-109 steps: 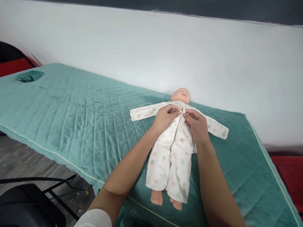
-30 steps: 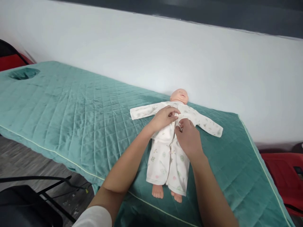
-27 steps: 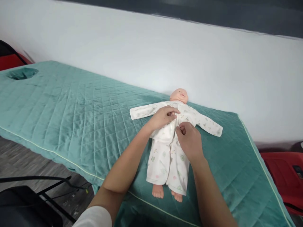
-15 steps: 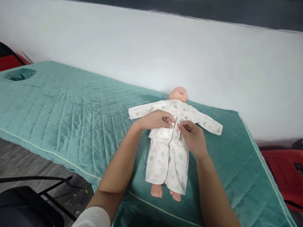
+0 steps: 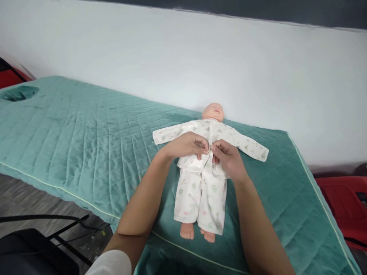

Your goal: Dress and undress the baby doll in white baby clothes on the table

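A baby doll (image 5: 213,112) lies on its back, its head by the wall and its bare feet toward me. It wears a white printed shirt (image 5: 228,132) with long sleeves spread out, and matching trousers (image 5: 187,196). My left hand (image 5: 190,146) pinches the shirt's front edge at the belly. Opposite it, my right hand (image 5: 226,154) pinches the other front edge, fingertips nearly touching those of the left. Whatever button lies between the fingertips is mostly hidden. Below my hands the two shirt flaps hang apart.
Under the doll is a padded bed with a green quilted cover (image 5: 86,133), with a face hole (image 5: 20,93) at its far left. A white wall (image 5: 172,57) runs behind. A black chair (image 5: 37,252) stands at lower left, a red chair (image 5: 341,206) at right.
Both hands have moved from the chest down to the belly along the shirt's front. Over the last half second the two edges have come together between my fingertips.
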Demonstrator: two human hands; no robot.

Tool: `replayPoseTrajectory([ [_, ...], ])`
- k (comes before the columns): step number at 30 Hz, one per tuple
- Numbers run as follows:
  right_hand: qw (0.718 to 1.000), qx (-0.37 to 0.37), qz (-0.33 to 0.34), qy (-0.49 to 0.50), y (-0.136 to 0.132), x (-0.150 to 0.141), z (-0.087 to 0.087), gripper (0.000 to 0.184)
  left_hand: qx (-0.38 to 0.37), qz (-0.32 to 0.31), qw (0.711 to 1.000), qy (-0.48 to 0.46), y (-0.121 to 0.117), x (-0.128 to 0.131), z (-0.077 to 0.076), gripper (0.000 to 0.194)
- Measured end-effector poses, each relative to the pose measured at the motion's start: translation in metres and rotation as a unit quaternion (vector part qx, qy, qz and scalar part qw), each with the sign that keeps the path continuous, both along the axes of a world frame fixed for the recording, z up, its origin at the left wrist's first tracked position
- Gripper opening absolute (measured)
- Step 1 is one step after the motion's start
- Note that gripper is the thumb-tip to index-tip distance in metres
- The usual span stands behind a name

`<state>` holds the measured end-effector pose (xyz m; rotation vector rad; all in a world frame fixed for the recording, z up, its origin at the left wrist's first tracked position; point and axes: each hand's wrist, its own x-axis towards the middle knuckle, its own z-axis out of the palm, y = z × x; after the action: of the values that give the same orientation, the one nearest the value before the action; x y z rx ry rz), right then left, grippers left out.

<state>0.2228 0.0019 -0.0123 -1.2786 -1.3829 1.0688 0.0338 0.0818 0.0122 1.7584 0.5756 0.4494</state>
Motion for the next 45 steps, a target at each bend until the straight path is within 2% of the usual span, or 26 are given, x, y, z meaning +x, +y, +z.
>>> replayPoseTrajectory([
  [6, 0.999, -0.012, 0.015, 0.034, -0.0009, 0.0010, 0.0032, 0.031, -0.069, -0.006, 0.996, -0.047, -0.0003, 0.0022, -0.0039, 0.024],
  [11, 0.999, -0.024, 0.023, 0.041, -0.0009, 0.0020, 0.0032, 0.029, -0.081, -0.008, 0.995, -0.061, 0.0015, 0.0035, -0.0068, 0.022],
  [18, 0.997, -0.042, 0.030, 0.049, -0.0009, 0.0047, 0.0021, 0.030, -0.094, 0.025, 0.994, -0.051, 0.0002, 0.0074, -0.0056, 0.019],
  [23, 0.998, -0.053, 0.008, 0.035, -0.0013, 0.0008, 0.0037, 0.030, -0.105, 0.040, 0.992, -0.051, -0.0006, 0.0078, -0.0057, 0.017],
  [35, 0.996, -0.062, -0.017, 0.067, -0.0020, 0.0002, -0.0005, 0.033, -0.087, 0.017, 0.995, -0.050, 0.0032, 0.0064, -0.0098, 0.013],
  [45, 0.992, -0.063, -0.051, 0.093, -0.0035, -0.0032, -0.0027, 0.031, 0.015, 0.061, 0.998, 0.032, -0.0056, 0.0053, -0.0002, 0.013],
])
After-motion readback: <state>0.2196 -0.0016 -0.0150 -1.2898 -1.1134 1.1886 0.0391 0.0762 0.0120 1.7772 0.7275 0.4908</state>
